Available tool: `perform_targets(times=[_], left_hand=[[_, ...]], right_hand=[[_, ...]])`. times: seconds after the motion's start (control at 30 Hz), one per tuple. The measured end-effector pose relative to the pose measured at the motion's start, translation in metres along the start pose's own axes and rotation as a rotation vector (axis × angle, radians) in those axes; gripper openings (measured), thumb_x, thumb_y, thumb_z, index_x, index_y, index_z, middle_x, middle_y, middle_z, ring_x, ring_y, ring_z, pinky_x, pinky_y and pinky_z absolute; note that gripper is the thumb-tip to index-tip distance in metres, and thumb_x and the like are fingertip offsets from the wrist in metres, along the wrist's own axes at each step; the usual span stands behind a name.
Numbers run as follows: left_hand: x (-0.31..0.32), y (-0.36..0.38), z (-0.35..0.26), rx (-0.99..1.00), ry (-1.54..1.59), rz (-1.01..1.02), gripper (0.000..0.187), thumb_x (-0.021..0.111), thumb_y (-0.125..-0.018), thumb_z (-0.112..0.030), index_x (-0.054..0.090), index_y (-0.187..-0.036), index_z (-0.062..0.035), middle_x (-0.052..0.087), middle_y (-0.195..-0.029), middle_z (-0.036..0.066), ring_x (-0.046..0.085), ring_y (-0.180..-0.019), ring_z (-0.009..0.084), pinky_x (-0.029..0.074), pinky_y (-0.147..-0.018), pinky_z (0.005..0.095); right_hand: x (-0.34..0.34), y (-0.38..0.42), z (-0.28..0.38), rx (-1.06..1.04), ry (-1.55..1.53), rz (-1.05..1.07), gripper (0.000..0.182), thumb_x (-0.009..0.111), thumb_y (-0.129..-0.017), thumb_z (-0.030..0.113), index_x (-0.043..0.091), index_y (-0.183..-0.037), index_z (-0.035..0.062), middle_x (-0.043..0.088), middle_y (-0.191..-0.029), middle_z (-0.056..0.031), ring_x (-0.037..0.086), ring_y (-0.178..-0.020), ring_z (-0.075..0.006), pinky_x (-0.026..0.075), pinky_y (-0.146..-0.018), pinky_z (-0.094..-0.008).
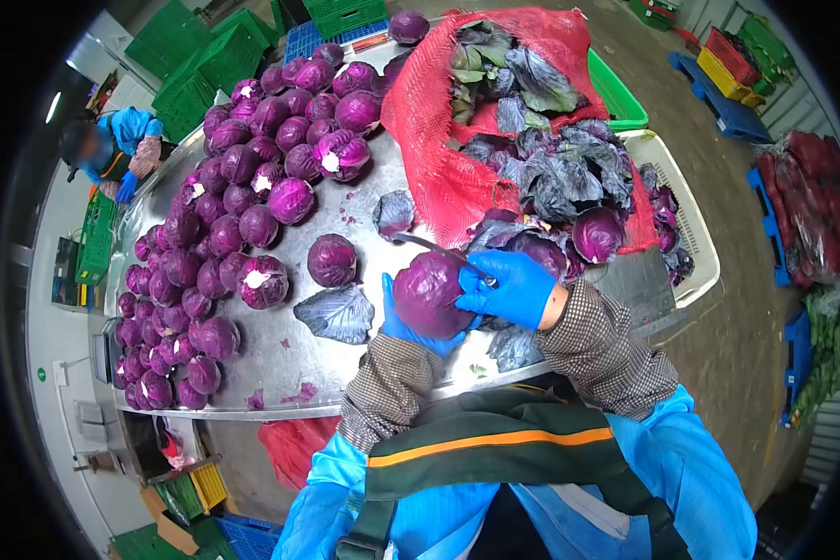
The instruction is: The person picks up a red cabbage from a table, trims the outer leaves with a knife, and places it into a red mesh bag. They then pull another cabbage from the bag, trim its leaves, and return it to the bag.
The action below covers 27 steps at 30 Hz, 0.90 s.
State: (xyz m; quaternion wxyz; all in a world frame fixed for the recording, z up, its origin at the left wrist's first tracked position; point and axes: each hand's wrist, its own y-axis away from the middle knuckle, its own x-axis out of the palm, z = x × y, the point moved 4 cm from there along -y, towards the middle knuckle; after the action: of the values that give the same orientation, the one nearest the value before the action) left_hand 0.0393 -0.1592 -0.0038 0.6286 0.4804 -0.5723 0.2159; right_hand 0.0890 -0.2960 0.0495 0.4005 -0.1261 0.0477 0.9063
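Both of my hands wear blue gloves. My left hand is wrapped round the lower left side of a red cabbage, above the metal table. My right hand grips a knife, whose dark curved blade passes over the top of that cabbage. A loose cabbage leaf lies flat left of my left hand, below another whole cabbage. A smaller leaf lies just beyond the knife. Behind my right hand, dark outer leaves are heaped on a red mesh sack.
Many red cabbages are piled on the table's left half. A white crate with leaves and a green crate stand at the right edge. A co-worker in blue is at the far left. Blue pallets lie right.
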Motion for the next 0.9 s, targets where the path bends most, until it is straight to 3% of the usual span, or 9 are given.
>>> perform_targets(times=[0.1, 0.17, 0.23, 0.37, 0.4, 0.5, 0.6, 0.7, 0.9], left_hand=[[-0.025, -0.006, -0.004, 0.015, 0.019, 0.047, 0.089, 0.018, -0.072, -0.08, 0.036, -0.133, -0.0173, 0.043, -0.131, 0.016, 0.045, -0.114, 0.0385, 0.039, -0.09, 0.0588], [-0.011, 0.001, -0.005, 0.01, 0.149, 0.134, 0.081, 0.026, -0.078, -0.073, 0.036, -0.133, -0.014, 0.041, -0.131, 0.019, 0.046, -0.113, 0.0423, 0.042, -0.085, 0.0606], [-0.012, 0.001, -0.009, -0.01, 0.31, 0.171, 0.077, 0.032, -0.081, -0.067, 0.033, -0.134, -0.0117, 0.038, -0.134, 0.019, 0.046, -0.112, 0.0436, 0.042, -0.083, 0.062], [-0.003, 0.0, -0.013, -0.47, 0.202, 0.614, 0.078, 0.037, -0.082, -0.062, 0.022, -0.138, -0.01, 0.022, -0.143, 0.019, 0.039, -0.12, 0.0426, 0.034, -0.09, 0.0662], [-0.001, -0.003, -0.012, -0.663, 0.225, 0.527, 0.082, 0.036, -0.08, -0.068, 0.025, -0.138, -0.0105, 0.025, -0.141, 0.02, 0.036, -0.123, 0.0429, 0.03, -0.094, 0.0659], [0.008, 0.008, -0.031, -0.048, -0.01, 0.005, 0.083, 0.03, -0.08, -0.071, 0.03, -0.135, -0.0093, 0.036, -0.134, 0.023, 0.041, -0.118, 0.0446, 0.032, -0.084, 0.0729], [-0.013, 0.007, -0.047, 0.075, -0.042, -0.074, 0.084, 0.034, -0.076, -0.074, 0.033, -0.135, -0.0146, 0.038, -0.134, 0.02, 0.043, -0.118, 0.0398, 0.035, -0.09, 0.0646], [-0.013, 0.03, -0.07, 0.122, -0.106, -0.092, 0.08, 0.039, -0.075, -0.072, 0.033, -0.135, -0.0182, 0.039, -0.134, 0.015, 0.041, -0.12, 0.0386, 0.038, -0.089, 0.0624], [-0.014, 0.08, -0.226, 0.698, -0.114, -0.228, 0.084, 0.043, -0.073, -0.074, 0.033, -0.135, -0.0177, 0.033, -0.139, 0.01, 0.034, -0.125, 0.0352, 0.039, -0.088, 0.0614]], right_hand=[[-0.008, 0.012, 0.017, -0.1, 0.138, -0.087, 0.022, 0.069, -0.075, 0.017, 0.058, -0.088, 0.0022, 0.056, -0.078, -0.0099, 0.055, -0.07, -0.0179, 0.046, -0.066, -0.0306], [-0.019, 0.024, 0.024, 0.094, -0.38, -0.073, 0.014, 0.064, -0.079, 0.011, 0.059, -0.09, 0.0037, 0.058, -0.074, -0.0073, 0.059, -0.067, -0.0171, 0.049, -0.066, -0.0287], [-0.044, 0.026, 0.007, 0.293, -0.388, -0.302, 0.014, 0.064, -0.079, 0.006, 0.058, -0.092, 0.0041, 0.058, -0.072, -0.0046, 0.058, -0.065, -0.0148, 0.049, -0.068, -0.0263], [-0.022, 0.004, -0.011, -0.005, -0.44, -0.357, 0.047, 0.063, -0.08, 0.006, 0.043, -0.122, 0.004, 0.057, -0.099, -0.0104, 0.056, -0.08, -0.012, 0.049, -0.075, -0.0266], [-0.007, 0.008, 0.004, 0.087, -0.372, -0.23, 0.065, 0.066, -0.079, 0.012, 0.031, -0.134, 0.0069, 0.051, -0.115, -0.0122, 0.054, -0.088, -0.0119, 0.048, -0.078, -0.0285], [0.012, -0.003, 0.013, -0.007, -0.194, -0.249, 0.071, 0.07, -0.076, 0.028, 0.033, -0.133, 0.0067, 0.056, -0.101, -0.0097, 0.056, -0.077, -0.0117, 0.051, -0.067, -0.028], [0.028, -0.006, -0.002, 0.351, -0.253, -0.154, 0.058, 0.065, -0.08, 0.028, 0.039, -0.128, 0.0075, 0.056, -0.078, -0.0053, 0.054, -0.058, -0.0108, 0.048, -0.046, -0.0258], [0.043, -0.016, -0.029, 0.309, -0.594, -0.173, 0.044, 0.06, -0.083, 0.026, 0.044, -0.121, 0.0088, 0.049, -0.063, -0.0009, 0.047, -0.043, -0.0098, 0.039, -0.032, -0.0251], [0.051, -0.006, -0.078, 0.386, -0.678, -0.125, 0.027, 0.052, -0.087, 0.016, 0.052, -0.114, 0.0111, 0.048, -0.063, -0.0009, 0.048, -0.045, -0.0109, 0.042, -0.039, -0.0283]])
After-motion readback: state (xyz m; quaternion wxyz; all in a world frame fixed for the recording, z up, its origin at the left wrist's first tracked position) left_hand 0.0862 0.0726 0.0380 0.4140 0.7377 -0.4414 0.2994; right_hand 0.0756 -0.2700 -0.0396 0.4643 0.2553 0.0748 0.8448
